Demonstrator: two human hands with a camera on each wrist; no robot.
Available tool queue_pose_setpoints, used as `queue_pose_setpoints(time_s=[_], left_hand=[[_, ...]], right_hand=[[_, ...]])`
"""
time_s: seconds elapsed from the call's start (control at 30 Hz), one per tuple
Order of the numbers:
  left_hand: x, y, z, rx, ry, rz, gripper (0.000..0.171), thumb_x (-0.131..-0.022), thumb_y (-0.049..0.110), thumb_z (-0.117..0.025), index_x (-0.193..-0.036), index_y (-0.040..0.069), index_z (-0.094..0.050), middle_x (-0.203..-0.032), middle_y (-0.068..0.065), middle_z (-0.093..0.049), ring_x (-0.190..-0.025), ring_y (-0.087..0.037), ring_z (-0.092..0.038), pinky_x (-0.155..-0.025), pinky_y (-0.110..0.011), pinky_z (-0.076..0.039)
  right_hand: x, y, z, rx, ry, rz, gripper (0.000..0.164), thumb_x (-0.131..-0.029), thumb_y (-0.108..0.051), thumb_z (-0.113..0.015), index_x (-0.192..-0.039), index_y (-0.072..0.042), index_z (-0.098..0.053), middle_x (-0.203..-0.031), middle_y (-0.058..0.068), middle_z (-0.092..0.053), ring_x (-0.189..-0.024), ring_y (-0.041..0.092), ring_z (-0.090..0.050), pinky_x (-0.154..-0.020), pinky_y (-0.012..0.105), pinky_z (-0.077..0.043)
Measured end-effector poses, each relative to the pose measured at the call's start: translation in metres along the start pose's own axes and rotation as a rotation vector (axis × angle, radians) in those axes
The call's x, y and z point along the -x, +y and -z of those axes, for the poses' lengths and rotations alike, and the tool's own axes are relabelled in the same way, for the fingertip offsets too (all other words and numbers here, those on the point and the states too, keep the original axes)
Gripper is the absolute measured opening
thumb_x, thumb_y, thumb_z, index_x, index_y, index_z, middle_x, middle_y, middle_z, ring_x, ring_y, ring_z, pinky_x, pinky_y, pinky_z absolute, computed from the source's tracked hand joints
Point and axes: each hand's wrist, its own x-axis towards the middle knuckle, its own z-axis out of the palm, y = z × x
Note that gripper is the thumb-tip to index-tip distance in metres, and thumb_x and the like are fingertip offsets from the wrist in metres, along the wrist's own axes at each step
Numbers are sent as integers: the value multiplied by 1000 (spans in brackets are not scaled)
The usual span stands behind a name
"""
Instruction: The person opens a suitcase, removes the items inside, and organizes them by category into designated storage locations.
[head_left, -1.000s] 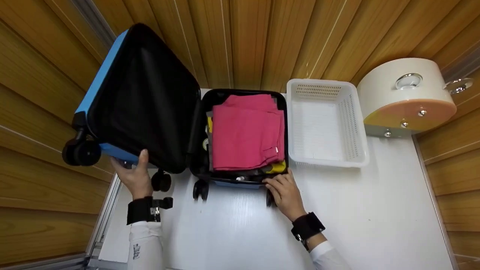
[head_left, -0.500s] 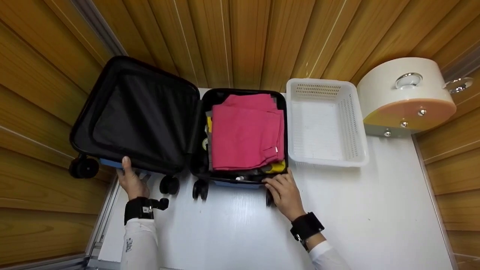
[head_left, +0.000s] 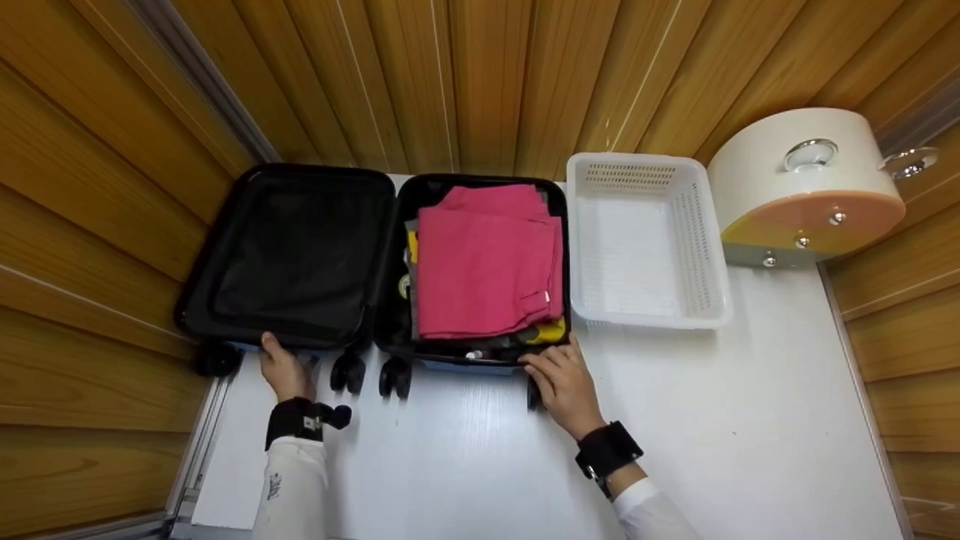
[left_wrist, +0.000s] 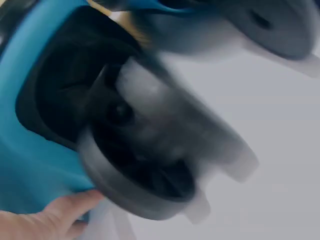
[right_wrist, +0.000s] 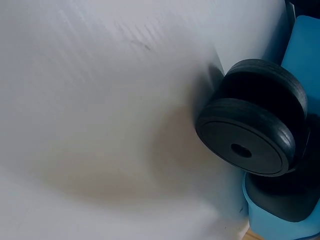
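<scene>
A small blue suitcase with a black lining lies unfolded, its lid half (head_left: 292, 255) on the left and its packed half (head_left: 390, 330) on the right. Folded pink clothing (head_left: 487, 277) tops the packed half, above yellow and grey cloth. My left hand (head_left: 286, 375) grips the lid's near edge, thumb over the rim and fingers underneath. In the left wrist view, that hand touches the blue shell beside a blurred caster wheel (left_wrist: 140, 180). My right hand (head_left: 566, 386) holds the packed half's near right corner, fingers bent over the rim. A caster wheel (right_wrist: 245, 140) fills the right wrist view; no fingers show there.
A white plastic basket (head_left: 645, 315) stands right of the suitcase. Further right is a rounded cream box (head_left: 795, 165) with silver knobs and handles. Wood-panelled walls (head_left: 487, 90) enclose the white table (head_left: 675, 442) at the back and sides.
The lid half has swung down to the left, from tilted up to nearly level with the packed half. My left hand has gone down with it; the right hand stays at its corner.
</scene>
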Motion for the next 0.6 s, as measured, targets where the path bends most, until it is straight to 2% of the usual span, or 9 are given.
queue_pose_setpoints(time_s=[0.1,0.23,0.37,0.47,0.53,0.6], left_hand=[[-2,-3,-1,-35,12,5,68,-114,41,-29,-172,18,0,-178,-11,-3,-162,-31,-9,-126,-61,-21],[-6,-6,2,-73,-14,-9,70,-115,43,-26,-171,16,5,-178,-11,3,-163,-32,-4,-127,-59,-19],[-1,-15,6,-252,-43,-77,73,-115,39,-32,-170,13,9,-177,-10,9,-163,-25,4,-131,-43,-9],[15,-24,1,-444,-45,-166,81,-114,33,-42,-168,10,13,-176,-9,14,-162,-19,11,-130,-31,1],[30,-30,-5,-555,-43,-232,86,-111,28,-48,-168,9,14,-176,-11,19,-161,-21,15,-130,-34,2],[46,-37,-13,-646,-34,-319,90,-107,24,-54,-169,5,8,-175,-14,19,-161,-25,16,-131,-42,0]], right_hand=[[-1,0,-1,1,4,2,14,-97,-11,-73,-109,-12,-80,-89,2,-67,-92,25,-57,-117,70,-30],[1,1,-3,-4,24,2,14,-97,-10,-74,-108,-12,-81,-89,2,-68,-92,25,-57,-116,71,-31],[3,2,-4,-16,42,0,15,-94,-7,-76,-108,-11,-81,-89,2,-68,-92,25,-58,-113,74,-32],[3,2,-5,-29,45,-8,18,-93,-5,-77,-109,-12,-81,-91,2,-69,-95,26,-59,-114,74,-32],[4,1,-5,-37,35,-18,18,-94,-5,-76,-110,-12,-81,-93,3,-69,-99,27,-60,-116,73,-30],[3,0,-4,-45,22,-28,18,-94,-6,-76,-111,-12,-81,-96,4,-70,-103,28,-61,-117,72,-29]])
